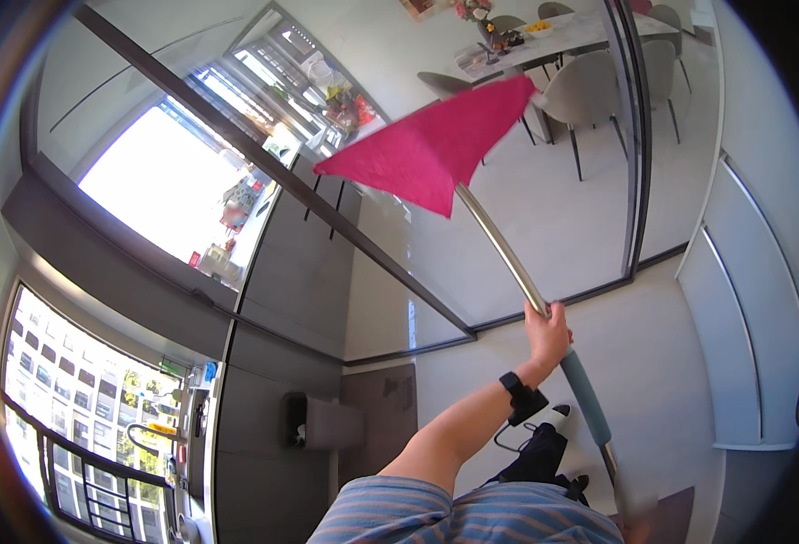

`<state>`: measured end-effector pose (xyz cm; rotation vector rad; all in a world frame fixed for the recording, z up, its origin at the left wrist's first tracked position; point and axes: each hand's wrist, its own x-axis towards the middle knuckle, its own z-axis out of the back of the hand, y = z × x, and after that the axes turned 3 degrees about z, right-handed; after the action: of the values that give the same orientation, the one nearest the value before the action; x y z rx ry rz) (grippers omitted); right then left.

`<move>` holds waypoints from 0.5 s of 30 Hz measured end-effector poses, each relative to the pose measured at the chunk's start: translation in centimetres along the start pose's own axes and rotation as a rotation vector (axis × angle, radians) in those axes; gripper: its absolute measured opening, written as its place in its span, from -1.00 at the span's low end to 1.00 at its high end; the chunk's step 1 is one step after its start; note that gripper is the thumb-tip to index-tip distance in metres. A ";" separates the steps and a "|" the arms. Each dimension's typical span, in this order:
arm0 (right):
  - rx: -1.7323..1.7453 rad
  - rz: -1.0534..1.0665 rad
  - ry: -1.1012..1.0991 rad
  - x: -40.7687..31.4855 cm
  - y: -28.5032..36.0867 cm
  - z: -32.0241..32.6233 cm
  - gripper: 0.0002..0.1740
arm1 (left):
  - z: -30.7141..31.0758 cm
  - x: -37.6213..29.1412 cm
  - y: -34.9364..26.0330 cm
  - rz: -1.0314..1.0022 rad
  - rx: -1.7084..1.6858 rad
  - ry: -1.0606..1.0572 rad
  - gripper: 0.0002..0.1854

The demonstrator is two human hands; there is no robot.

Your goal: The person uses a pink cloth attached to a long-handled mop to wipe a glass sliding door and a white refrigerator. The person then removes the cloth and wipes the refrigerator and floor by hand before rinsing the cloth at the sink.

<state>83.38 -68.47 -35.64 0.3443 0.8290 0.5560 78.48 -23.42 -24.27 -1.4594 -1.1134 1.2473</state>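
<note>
My left hand (548,340) grips the metal pole (505,245) of a long-handled flat mop or wiper, just above its grey-green grip sleeve (586,398). A magenta cloth (433,146) covers the tool's raised head, its corners hanging down. The head is in front of the glass partition (399,272); whether it touches the pane cannot be told. My right hand (636,530) is a blurred patch at the bottom edge, by the lower end of the pole. Its fingers cannot be made out. A black device (523,398) is strapped to my left wrist.
Dark frame bars (634,136) divide the glass. Beyond it stand a marble-look table (501,58) and chairs (583,88). At left are grey cabinets (270,401), a bin (325,421) and a sink faucet (142,435). A dark mat (379,415) lies on the floor; pale cabinets (746,326) line the right.
</note>
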 end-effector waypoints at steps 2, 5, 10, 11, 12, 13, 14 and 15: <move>-0.042 -0.004 -0.003 -0.8 -0.2 0.0 -0.50 | 0.3 -0.8 1.8 0.045 0.038 0.001 -0.77; -0.123 0.035 -0.078 -1.3 -1.9 -1.1 -0.51 | 0.4 -1.8 3.2 0.159 0.064 -0.017 -0.76; -0.401 0.291 -0.323 -0.7 -5.0 -3.4 -0.52 | -0.2 -2.1 1.5 0.101 0.015 -0.040 -0.76; -0.454 0.334 -0.377 -0.3 -5.1 -3.5 -0.53 | -0.4 -1.8 0.6 0.074 0.007 -0.021 -0.78; -0.512 0.371 -0.438 0.3 -4.9 -3.6 -0.53 | -0.7 -1.4 -0.4 0.044 -0.002 -0.010 -0.79; -0.357 0.256 -0.343 1.3 -4.6 -3.4 -0.54 | -0.9 -1.0 -1.3 0.025 -0.010 -0.002 -0.79; -0.211 0.129 -0.268 2.4 -4.1 -3.0 -0.55 | -1.2 -0.6 -2.3 -0.001 -0.017 -0.008 -0.80; -0.059 0.011 -0.178 3.7 -3.5 -2.6 -0.56 | -1.6 -0.3 -3.4 -0.035 -0.033 -0.008 -0.80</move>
<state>84.57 -68.88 -41.20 0.3386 0.6383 0.5503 79.77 -23.12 -20.78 -1.4553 -1.1648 1.2166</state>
